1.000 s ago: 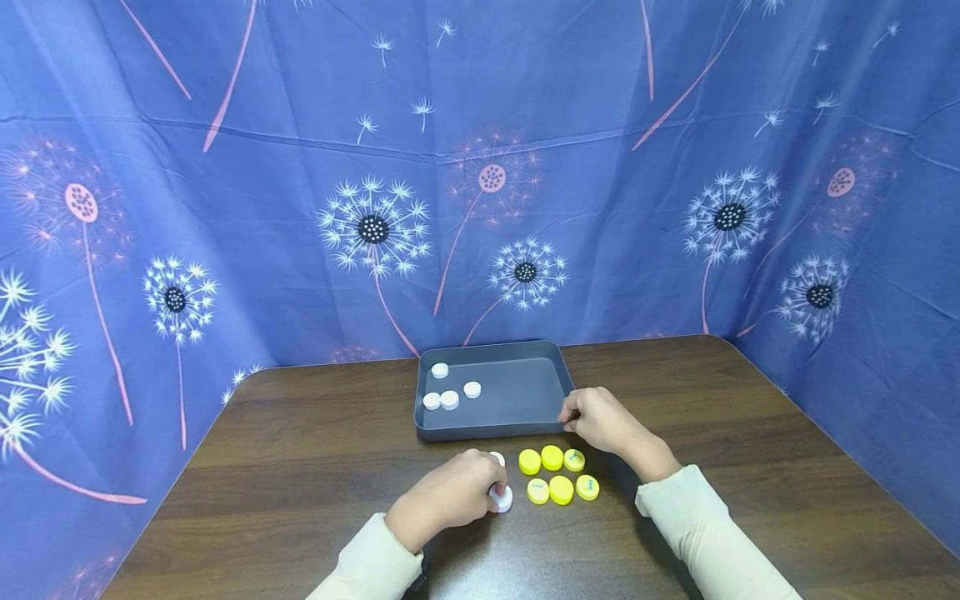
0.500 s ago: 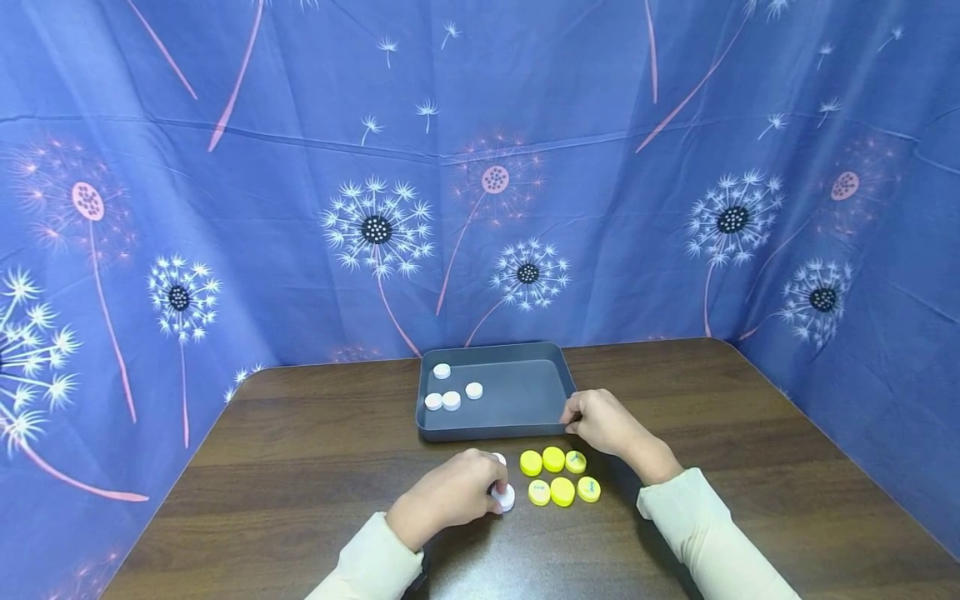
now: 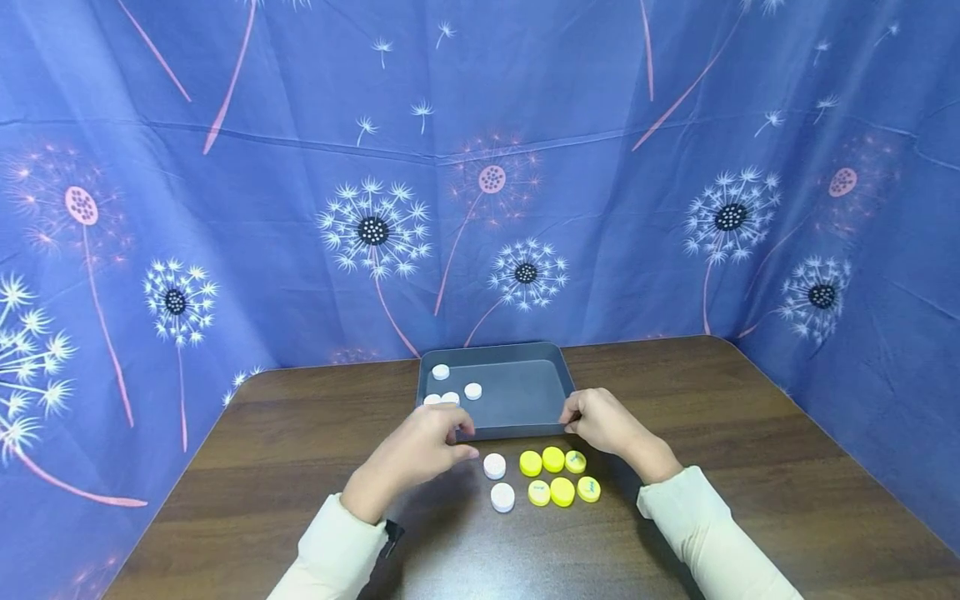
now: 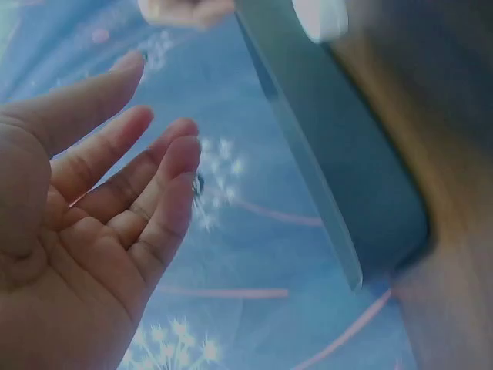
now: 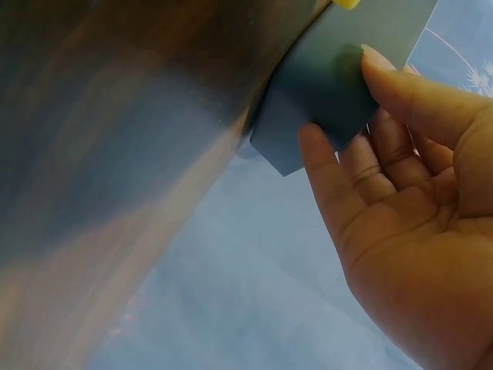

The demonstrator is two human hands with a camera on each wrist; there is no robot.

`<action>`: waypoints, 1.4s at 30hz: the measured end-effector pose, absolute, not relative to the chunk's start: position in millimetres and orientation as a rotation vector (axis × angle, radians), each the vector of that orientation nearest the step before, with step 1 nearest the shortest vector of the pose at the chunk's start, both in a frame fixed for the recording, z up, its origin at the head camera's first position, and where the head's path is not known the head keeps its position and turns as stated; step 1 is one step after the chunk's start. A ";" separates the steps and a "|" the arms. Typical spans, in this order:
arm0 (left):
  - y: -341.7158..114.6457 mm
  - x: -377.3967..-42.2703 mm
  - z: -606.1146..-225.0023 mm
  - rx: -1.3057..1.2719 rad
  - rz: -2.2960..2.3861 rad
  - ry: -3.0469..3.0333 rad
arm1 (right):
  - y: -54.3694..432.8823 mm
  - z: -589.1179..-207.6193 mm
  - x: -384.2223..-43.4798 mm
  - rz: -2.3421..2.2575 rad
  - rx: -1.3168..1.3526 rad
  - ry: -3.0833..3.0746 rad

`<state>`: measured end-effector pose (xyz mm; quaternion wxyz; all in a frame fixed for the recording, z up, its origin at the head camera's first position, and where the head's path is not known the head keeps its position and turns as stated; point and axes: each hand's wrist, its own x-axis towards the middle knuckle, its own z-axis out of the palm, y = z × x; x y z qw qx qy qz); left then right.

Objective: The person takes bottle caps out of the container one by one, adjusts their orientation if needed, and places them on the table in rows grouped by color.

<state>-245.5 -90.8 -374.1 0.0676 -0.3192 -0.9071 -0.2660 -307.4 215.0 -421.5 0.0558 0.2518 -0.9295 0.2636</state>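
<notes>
My left hand (image 3: 416,450) hovers over the near left side of a dark grey tray (image 3: 521,396), overlapping its front wall in the head view. Its fingers are relaxed and hold nothing, as the left wrist view shows. Just right of it, a white bottle cap (image 3: 494,466) and a nearer white cap (image 3: 502,497) lie on the table. With thumb and fingers, my right hand (image 3: 603,423) grips the tray's near right corner. Inside the tray, several white caps, among them one at the back (image 3: 441,372) and one further right (image 3: 472,391), sit toward the left.
Several yellow bottle caps (image 3: 562,492) stand in two rows on the brown wooden table (image 3: 300,467), in front of the tray. Some carry blue marks on top. A blue curtain with dandelion prints (image 3: 450,208) hangs behind the table and along its sides.
My left hand has let go of the nearer white cap and moved left and away toward the tray. That cap stays about where it was. The right hand keeps its place.
</notes>
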 end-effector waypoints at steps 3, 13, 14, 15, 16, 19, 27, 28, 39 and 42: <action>-97.8 -256.4 -367.7 -0.889 -0.801 -2.685 | 215.5 -420.2 -306.7 0.799 0.764 -2.818; -88.9 -309.3 -370.6 -0.674 -0.812 -2.719 | 215.0 -421.5 -305.7 0.793 0.779 -2.804; -86.4 -314.4 -373.3 -0.659 -0.794 -2.740 | 215.1 -421.9 -305.7 0.791 0.779 -2.802; -84.0 -318.8 -375.7 -0.645 -0.785 -2.762 | 215.3 -422.3 -305.8 0.791 0.777 -2.801; -81.7 -323.4 -378.4 -0.638 -0.783 -2.780 | 215.4 -422.5 -305.9 0.791 0.777 -2.801; -75.6 -335.2 -386.9 -0.622 -0.758 -2.826 | 215.5 -422.9 -305.9 0.792 0.773 -2.803; -66.3 -357.9 -409.1 -0.597 -0.583 -2.891 | 215.1 -421.2 -304.2 0.801 0.772 -2.805; -65.8 -359.4 -411.5 -0.593 -0.575 -2.895 | 215.0 -420.8 -304.0 0.804 0.773 -2.805; -58.6 -362.7 -427.6 -0.611 -0.439 -2.866 | 214.1 -418.4 -304.2 0.800 0.762 -2.821; -57.2 -362.8 -431.2 -0.624 -0.396 -2.841 | 214.3 -419.0 -304.1 0.798 0.753 -2.825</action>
